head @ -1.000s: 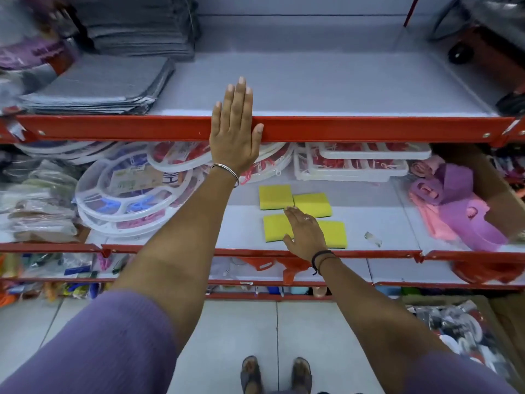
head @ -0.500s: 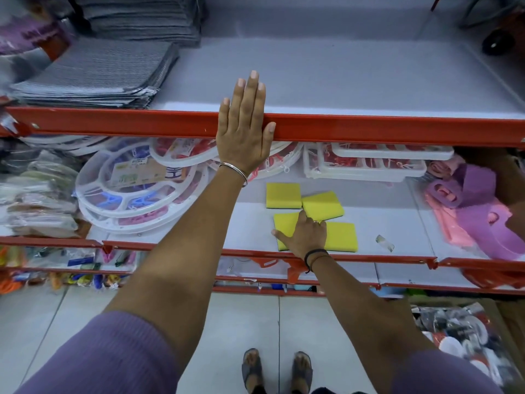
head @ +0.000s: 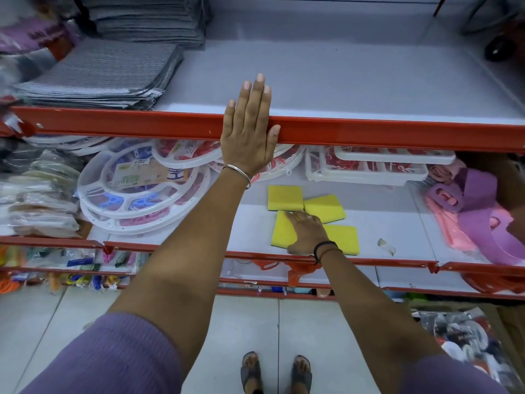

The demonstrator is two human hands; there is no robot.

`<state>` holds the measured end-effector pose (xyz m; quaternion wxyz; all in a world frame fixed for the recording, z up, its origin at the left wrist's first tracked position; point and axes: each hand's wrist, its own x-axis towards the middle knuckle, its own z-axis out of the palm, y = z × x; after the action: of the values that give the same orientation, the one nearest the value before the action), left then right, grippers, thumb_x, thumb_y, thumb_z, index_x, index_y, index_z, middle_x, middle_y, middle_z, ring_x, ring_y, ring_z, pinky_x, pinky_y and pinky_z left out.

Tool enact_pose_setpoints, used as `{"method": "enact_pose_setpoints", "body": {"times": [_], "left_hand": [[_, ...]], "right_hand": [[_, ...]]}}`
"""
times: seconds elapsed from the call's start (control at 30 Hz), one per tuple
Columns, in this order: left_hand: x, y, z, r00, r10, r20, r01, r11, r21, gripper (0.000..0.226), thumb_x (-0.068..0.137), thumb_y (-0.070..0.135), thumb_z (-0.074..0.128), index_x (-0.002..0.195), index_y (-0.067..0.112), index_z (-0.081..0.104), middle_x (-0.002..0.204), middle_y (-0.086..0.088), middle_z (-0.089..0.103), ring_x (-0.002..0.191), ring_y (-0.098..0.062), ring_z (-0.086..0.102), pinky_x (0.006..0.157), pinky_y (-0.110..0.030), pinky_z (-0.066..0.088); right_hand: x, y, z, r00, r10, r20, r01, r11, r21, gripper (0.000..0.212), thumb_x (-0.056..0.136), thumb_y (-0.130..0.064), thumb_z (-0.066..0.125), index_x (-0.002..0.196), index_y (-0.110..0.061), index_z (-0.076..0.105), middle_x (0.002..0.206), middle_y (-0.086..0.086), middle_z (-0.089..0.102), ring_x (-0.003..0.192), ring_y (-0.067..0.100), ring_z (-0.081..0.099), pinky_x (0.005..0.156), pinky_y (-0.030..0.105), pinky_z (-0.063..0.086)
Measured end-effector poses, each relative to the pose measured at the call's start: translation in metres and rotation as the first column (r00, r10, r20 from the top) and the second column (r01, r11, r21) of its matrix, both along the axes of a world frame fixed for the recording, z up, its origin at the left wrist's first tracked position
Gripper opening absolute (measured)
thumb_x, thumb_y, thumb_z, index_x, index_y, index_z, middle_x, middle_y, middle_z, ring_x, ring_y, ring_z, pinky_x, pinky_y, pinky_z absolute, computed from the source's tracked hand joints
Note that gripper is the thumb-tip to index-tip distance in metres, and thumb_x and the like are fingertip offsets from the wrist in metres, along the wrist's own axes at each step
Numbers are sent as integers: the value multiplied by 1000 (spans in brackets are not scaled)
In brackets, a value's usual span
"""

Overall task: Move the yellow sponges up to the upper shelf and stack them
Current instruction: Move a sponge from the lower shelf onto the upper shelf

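Observation:
Several yellow sponges lie flat on the lower shelf (head: 397,223): two at the back (head: 285,197) (head: 325,207) and two at the front (head: 281,230) (head: 345,237). My right hand (head: 305,231) covers the front-left sponge, fingers spread over its top and thumb at its front edge. That sponge lies on the shelf. My left hand (head: 248,132) rests flat and open on the red front rail (head: 369,135) of the upper shelf (head: 341,81), fingertips reaching over onto the shelf board.
Grey folded cloths (head: 99,72) are stacked on the left of the upper shelf. On the lower shelf, round white clip hangers (head: 136,191) sit to the left, white trays (head: 369,169) behind the sponges, purple and pink plastic items (head: 477,220) to the right.
My right hand has settled lower on the front-left sponge, and its thumb has moved from the sponge's left side to its front edge. My left hand stays on the rail.

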<state>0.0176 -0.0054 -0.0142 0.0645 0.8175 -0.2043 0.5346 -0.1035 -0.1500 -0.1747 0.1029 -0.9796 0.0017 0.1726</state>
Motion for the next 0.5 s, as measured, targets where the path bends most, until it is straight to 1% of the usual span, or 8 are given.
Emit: {"method": "enact_pose_setpoints", "body": {"times": [0.1, 0.23, 0.33, 0.4, 0.47, 0.5], "left_hand": [[-3, 2, 3, 999, -4, -46, 5, 1000, 14, 56, 93, 38, 29, 141, 8, 31, 143, -11, 48, 136, -23, 29, 118, -32, 4], [-14, 3, 11, 988, 0, -151, 5, 1000, 30, 57, 94, 37, 29, 143, 7, 29, 146, -12, 44, 138, -23, 30, 118, -32, 5], [-23, 6, 20, 972, 2, -233, 12, 998, 59, 58, 95, 37, 29, 144, 6, 30, 149, -11, 40, 139, -25, 36, 118, -35, 12], [-29, 11, 23, 958, 12, -285, 17, 995, 99, 58, 96, 37, 28, 145, 6, 32, 150, -10, 39, 139, -24, 37, 115, -36, 16], [-34, 16, 28, 941, 22, -337, 21, 992, 124, 58, 97, 38, 24, 146, 7, 29, 152, -7, 35, 141, -22, 34, 116, -37, 20], [-34, 19, 29, 928, 22, -371, 21, 993, 113, 59, 97, 38, 23, 147, 8, 27, 153, -6, 33, 142, -22, 32, 116, -38, 22]], "right_hand": [[-6, 3, 13, 998, -42, 49, 38, 997, 73, 104, 65, -33, 75, 150, -17, 16, 152, 9, 29, 141, 28, 26, 115, 41, 23], [-16, 2, 47, 995, -80, 66, 68, 983, 171, 106, 63, -29, 76, 149, -17, 17, 148, 8, 31, 140, 30, 24, 110, 42, 29], [-24, -2, 89, 997, -66, 34, 56, 972, 228, 104, 59, -27, 77, 148, -19, 22, 144, 7, 32, 138, 31, 24, 110, 42, 30], [-31, -6, 124, 998, -49, 30, 40, 970, 240, 101, 57, -28, 76, 145, -20, 27, 144, 6, 31, 137, 32, 24, 109, 43, 30], [-38, -10, 164, 999, -23, 47, 11, 973, 230, 100, 49, -32, 69, 141, -23, 33, 139, 6, 36, 135, 31, 28, 104, 42, 36], [-41, -12, 183, 999, -2, 45, -8, 972, 235, 98, 46, -32, 66, 139, -24, 36, 136, 4, 38, 132, 29, 31, 98, 38, 40]]}}
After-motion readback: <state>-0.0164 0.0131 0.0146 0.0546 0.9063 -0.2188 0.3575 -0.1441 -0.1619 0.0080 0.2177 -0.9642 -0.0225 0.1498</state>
